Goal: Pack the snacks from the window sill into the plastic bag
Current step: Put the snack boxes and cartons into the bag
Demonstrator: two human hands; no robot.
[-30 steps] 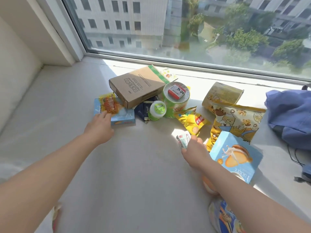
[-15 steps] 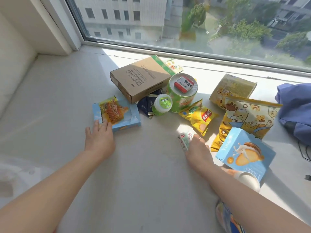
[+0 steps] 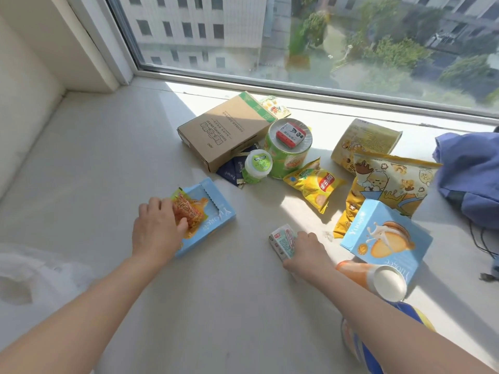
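Snacks (image 3: 314, 184) crowd the pale window sill (image 3: 108, 157); left hand (image 3: 158, 230) curls round an orange foil packet (image 3: 190, 211) on a flat blue box (image 3: 218, 221), right hand (image 3: 307, 255) grips a small white-green carton (image 3: 283, 242), likely bound for the white plastic bag (image 3: 40, 279).

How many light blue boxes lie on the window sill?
2. One box lies under the left hand; the other box is tilted at the right, beside the orange bottle. The pile may hide more.

The left hand (image 3: 156, 232) is resting on a packet (image 3: 190, 210) lying atop a box (image 3: 216, 225) mid-sill (image 3: 108, 163); the right hand (image 3: 307, 255) is gripping a carton (image 3: 283, 242) nearby.
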